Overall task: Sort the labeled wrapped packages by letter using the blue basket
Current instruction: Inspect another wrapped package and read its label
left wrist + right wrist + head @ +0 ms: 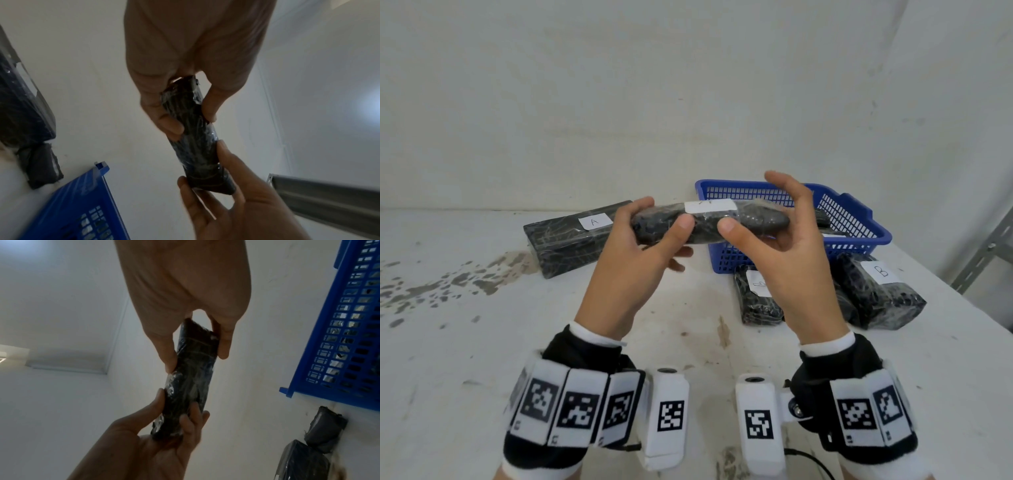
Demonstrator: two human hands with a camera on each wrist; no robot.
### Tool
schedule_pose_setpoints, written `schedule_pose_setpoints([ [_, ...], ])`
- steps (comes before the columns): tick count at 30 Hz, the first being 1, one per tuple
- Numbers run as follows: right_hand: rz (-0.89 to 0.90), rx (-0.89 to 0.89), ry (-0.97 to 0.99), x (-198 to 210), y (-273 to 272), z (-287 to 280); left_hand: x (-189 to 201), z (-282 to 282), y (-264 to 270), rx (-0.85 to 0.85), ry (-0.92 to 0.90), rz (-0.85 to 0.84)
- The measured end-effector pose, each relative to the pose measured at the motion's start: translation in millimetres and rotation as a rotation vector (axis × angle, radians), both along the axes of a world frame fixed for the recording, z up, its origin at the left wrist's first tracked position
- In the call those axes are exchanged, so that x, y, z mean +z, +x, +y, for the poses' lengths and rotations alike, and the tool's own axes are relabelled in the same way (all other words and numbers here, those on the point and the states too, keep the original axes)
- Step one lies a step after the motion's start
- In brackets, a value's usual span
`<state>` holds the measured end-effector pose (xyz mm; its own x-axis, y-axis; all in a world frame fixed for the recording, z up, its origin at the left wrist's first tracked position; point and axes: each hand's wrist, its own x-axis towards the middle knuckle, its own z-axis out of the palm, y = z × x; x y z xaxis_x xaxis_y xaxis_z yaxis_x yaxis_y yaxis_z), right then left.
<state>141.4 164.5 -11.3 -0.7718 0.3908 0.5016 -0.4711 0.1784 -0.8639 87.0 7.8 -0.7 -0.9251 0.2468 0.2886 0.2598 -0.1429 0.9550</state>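
Observation:
I hold a dark plastic-wrapped package level above the table, in front of the blue basket. My left hand grips its left end and my right hand pinches its right half. Its white label faces up and away, and I cannot read the letter. From the left wrist, the package runs between both hands; the right wrist view shows the same package. A long package marked A lies on the left. A package marked B lies on the right, below the basket.
Another labelled package lies in front of the basket, partly behind my right hand. A dark package shows inside the basket. The white table is stained at the left. A grey metal frame stands past the right edge.

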Motion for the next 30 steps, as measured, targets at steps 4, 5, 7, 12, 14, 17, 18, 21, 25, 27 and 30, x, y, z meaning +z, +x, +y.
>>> schedule_pose_setpoints([
  [4, -0.081, -0.016, 0.018, 0, 0, -1, -3, -5, -4, 0.008, -0.018, 0.023],
  [5, -0.081, -0.018, 0.012, 0, 0, -1, -3, -4, -3, -0.007, -0.016, 0.015],
  [7, -0.073, -0.012, -0.013, 1, 1, 0, -3, -2, 0, -0.030, -0.005, 0.022],
  [12, -0.074, 0.003, 0.000, 4, 3, -3, 1, -2, 4, -0.073, 0.024, 0.052],
  [14, -0.059, 0.017, -0.007, 4, 4, -5, 1, -2, 3, -0.059, 0.043, 0.062],
  [17, -0.035, 0.013, -0.016, 5, 4, -6, 1, -3, 2, -0.072, 0.096, 0.045],
  [18, -0.030, 0.010, -0.021, 5, 4, -6, 1, -2, 2, -0.086, 0.122, 0.030],
  [21, -0.017, -0.005, -0.019, 4, 2, -2, 0, -2, 1, -0.121, 0.171, 0.003],
  [25, 0.004, 0.048, -0.062, 4, 0, 3, 1, -2, 1, -0.137, 0.212, -0.031],
  [27, 0.007, 0.098, -0.119, 5, 0, 4, 2, -2, 0, -0.134, 0.193, -0.029],
  [30, 0.019, 0.136, -0.149, 7, 1, 6, 3, -6, -1, -0.112, 0.127, -0.020],
])
